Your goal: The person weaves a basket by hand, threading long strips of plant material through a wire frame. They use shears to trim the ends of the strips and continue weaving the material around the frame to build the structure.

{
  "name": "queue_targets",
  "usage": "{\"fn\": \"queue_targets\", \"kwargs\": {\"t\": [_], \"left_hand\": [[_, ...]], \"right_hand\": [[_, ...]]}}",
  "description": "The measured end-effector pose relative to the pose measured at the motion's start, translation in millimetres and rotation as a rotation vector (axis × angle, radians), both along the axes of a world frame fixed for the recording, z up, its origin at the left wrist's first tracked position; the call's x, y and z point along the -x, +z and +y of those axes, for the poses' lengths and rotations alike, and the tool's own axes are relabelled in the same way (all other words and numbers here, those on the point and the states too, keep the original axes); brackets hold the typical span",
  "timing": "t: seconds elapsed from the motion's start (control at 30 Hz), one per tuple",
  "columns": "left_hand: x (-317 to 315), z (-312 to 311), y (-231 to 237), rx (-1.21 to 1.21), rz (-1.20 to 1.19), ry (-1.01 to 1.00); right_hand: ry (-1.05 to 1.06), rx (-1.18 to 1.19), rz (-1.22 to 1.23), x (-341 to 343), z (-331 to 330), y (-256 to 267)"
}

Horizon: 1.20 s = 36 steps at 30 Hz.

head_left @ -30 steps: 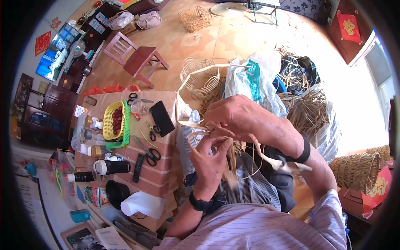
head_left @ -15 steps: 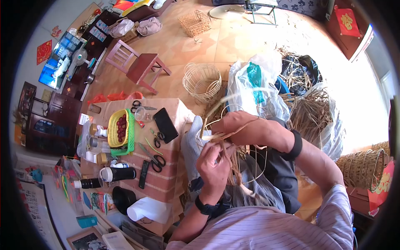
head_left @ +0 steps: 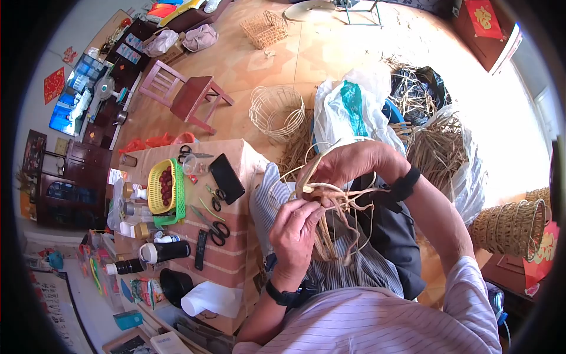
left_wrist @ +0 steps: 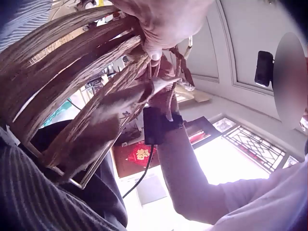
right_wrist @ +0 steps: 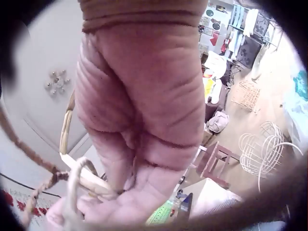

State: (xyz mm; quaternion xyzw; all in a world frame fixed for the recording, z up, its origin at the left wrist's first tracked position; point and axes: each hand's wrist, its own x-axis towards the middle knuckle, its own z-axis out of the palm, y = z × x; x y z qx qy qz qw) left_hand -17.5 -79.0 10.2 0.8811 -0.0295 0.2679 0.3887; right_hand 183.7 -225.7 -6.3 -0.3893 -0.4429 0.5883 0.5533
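Over the lap, a bundle of dried brown plant strips [head_left: 325, 241] hangs from both hands, with thin pale hoops around it. The left hand [head_left: 293, 234] pinches the strips at their top between thumb and fingers. Just above and touching the work, the right hand [head_left: 339, 164] curls its fingers round a pale strip [head_left: 315, 189]. In the left wrist view wide brown strips [left_wrist: 62, 72] fan out from the left hand [left_wrist: 166, 21]. The right wrist view shows the right hand [right_wrist: 139, 110] bent inward, a pale strip [right_wrist: 89, 180] passing at its fingers; its fingertips are partly hidden.
A cloth-covered table [head_left: 227, 259] at the left holds scissors [head_left: 219, 232], a phone [head_left: 227, 179], a fruit basket [head_left: 154, 187] and bottles. Beyond the knees stand a wire-like basket frame [head_left: 277, 113] and plastic bags [head_left: 354, 109] near dried strips. A woven basket [head_left: 510, 230] lies at the right.
The long pale strip that reached out past the hands is now drawn in close to them. The right hand has turned and shifted over the bundle; the left hand still pinches it.
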Motion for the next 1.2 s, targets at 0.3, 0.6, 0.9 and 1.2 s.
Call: {"fn": "queue_targets", "kwargs": {"t": [0.3,0.6,0.9,1.2], "left_hand": [[3,-2,-7,0.192,0.066,0.036],[2,-1,3,-0.002,0.000,-0.006],[-1,0,1,-0.027,0.037,-0.059],[3,4,-4,0.058,0.104,-0.017]], "right_hand": [[-0.279,0.164,0.199,-13,-7,-38],[-1.001,0.794,-1.519,-78,-51,-98],[-0.438,-0.119,-0.837,14,-34,7],[-0.138,0.213,-0.265,17,-27,-15]]}}
